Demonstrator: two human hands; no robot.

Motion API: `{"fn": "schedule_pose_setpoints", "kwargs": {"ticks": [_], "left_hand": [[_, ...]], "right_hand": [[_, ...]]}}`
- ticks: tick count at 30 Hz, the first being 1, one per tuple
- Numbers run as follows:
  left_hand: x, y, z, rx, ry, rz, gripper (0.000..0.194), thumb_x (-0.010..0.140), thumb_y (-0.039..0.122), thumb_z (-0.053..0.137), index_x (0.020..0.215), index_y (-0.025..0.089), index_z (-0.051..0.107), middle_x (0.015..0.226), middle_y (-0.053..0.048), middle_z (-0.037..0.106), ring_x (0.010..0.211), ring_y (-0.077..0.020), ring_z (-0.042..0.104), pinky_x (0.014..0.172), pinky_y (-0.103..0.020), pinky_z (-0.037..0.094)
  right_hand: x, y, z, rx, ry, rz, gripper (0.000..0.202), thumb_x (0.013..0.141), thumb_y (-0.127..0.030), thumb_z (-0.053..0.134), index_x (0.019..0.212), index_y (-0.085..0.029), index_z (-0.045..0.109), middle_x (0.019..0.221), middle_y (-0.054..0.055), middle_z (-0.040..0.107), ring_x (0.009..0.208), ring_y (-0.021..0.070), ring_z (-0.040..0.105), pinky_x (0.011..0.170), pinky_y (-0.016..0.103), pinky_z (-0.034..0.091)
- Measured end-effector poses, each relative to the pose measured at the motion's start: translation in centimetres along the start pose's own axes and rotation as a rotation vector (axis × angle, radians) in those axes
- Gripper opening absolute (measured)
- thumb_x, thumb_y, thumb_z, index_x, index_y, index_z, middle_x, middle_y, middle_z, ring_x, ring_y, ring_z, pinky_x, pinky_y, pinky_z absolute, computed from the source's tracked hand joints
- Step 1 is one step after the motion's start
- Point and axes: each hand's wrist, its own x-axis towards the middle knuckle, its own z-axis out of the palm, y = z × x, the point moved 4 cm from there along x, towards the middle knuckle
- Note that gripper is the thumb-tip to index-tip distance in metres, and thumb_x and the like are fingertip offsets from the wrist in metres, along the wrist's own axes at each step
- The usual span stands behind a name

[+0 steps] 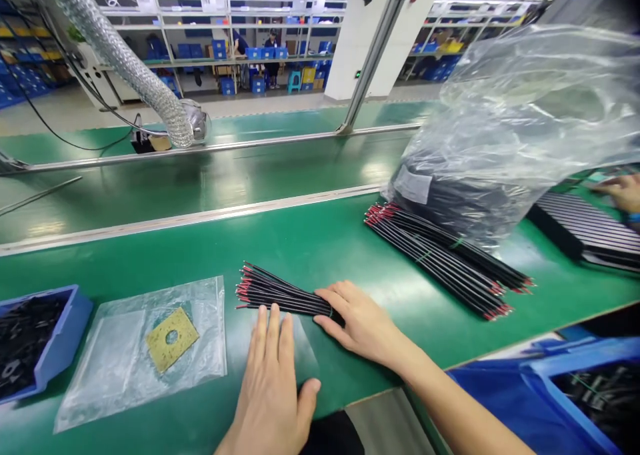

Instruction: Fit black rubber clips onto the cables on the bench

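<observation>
A bundle of black wires with red ends (280, 291) lies on the green table in front of me, its tips fanned out to the left. My right hand (357, 321) has its fingers wrapped round the bundle's right end. My left hand (275, 368) is flat, palm down, fingers stretched out, with its fingertips at the lower edge of the wires. Beneath and beside it shows a sheet of clear plastic (304, 348). Farther right lie tied bundles of similar black wires (430, 255).
On the left are a clear bag (117, 348) with a yellow square piece (173, 339) and a blue bin (65, 341) of black parts. A large plastic bag (515, 121) stands at the right, near another person's hand (625, 191). A blue bin (540, 381) sits below the table edge.
</observation>
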Motion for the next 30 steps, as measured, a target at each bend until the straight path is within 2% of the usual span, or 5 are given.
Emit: {"fn": "schedule_pose_setpoints", "kwargs": {"ticks": [6, 10, 15, 23, 30], "left_hand": [[7.9, -1.0, -1.5, 0.116, -0.205, 0.094, 0.043, 0.091, 0.010, 0.042, 0.133, 0.007, 0.048, 0.133, -0.021, 0.060, 0.132, -0.0350, 0.049, 0.111, -0.054, 0.036], [11.8, -1.0, -1.4, 0.137, -0.298, 0.097, 0.021, 0.091, 0.010, 0.043, 0.103, 0.015, 0.059, 0.091, -0.010, 0.072, 0.084, -0.0265, 0.071, 0.078, -0.039, 0.057], [12.2, 1.0, -1.9, 0.208, -0.306, 0.051, 0.017, 0.088, 0.011, 0.047, 0.102, 0.015, 0.055, 0.087, -0.011, 0.070, 0.077, -0.0283, 0.073, 0.065, -0.037, 0.058], [12.2, 3.3, -1.9, 0.254, -0.321, 0.040, 0.031, 0.091, 0.002, 0.029, 0.100, 0.015, 0.056, 0.087, -0.014, 0.068, 0.083, -0.0297, 0.073, 0.069, -0.039, 0.058], [11.2, 1.0, -3.8, 0.178, -0.416, 0.008, 0.017, 0.086, 0.011, 0.048, 0.101, 0.017, 0.053, 0.086, -0.009, 0.071, 0.082, -0.0303, 0.073, 0.069, -0.038, 0.058]], "right_hand": [[-0.1, 0.5, -2.4, 0.025, 0.075, -0.142, 0.028, 0.092, -0.037, 0.059, 0.113, -0.019, 0.059, 0.094, 0.006, 0.067, 0.081, 0.0185, 0.059, 0.073, 0.032, 0.051], [-1.3, 1.4, -4.3, -0.091, 0.330, 0.056, 0.026, 0.090, -0.039, 0.063, 0.103, -0.017, 0.060, 0.092, 0.010, 0.065, 0.085, 0.0242, 0.058, 0.075, 0.040, 0.047], [-2.8, 1.7, -4.0, -0.163, 0.477, 0.341, 0.012, 0.095, -0.029, 0.056, 0.090, -0.018, 0.057, 0.076, 0.004, 0.064, 0.067, 0.0169, 0.059, 0.062, 0.029, 0.047], [-1.7, 2.3, -2.1, -0.249, 0.345, 0.544, 0.021, 0.093, -0.026, 0.057, 0.074, -0.017, 0.059, 0.066, -0.002, 0.060, 0.062, 0.0124, 0.058, 0.059, 0.026, 0.048], [-3.0, 9.8, -6.6, -0.269, 0.262, 0.775, 0.025, 0.094, -0.038, 0.060, 0.083, -0.015, 0.062, 0.078, -0.001, 0.062, 0.069, 0.0117, 0.060, 0.068, 0.030, 0.053]]}}
